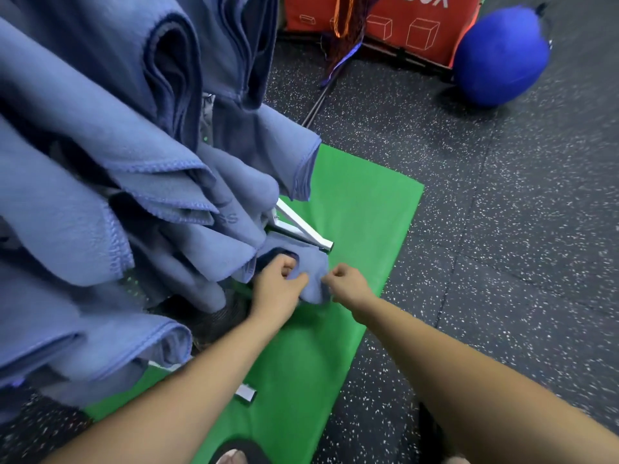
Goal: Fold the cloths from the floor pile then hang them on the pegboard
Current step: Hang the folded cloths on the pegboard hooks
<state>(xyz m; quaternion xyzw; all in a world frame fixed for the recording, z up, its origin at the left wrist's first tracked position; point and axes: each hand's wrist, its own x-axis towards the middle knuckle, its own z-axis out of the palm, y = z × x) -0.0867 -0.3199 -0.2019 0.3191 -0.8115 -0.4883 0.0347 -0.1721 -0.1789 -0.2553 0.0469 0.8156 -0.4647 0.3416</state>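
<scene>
Two hands, left hand (pixel 279 284) and right hand (pixel 345 283), each pinching one blue cloth (pixel 313 283) low over the green mat (pixel 361 202), beside hung cloths (pixel 100 169); advisable: edges matched, tension even.

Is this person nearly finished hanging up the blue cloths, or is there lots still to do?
Well along, it seems. Many blue cloths already hang in folds on the left, above the white stand leg. In hand: the left hand and right hand both grip one more cloth, low over the green mat. What is left cannot be told: no floor pile shows in this view.
</scene>
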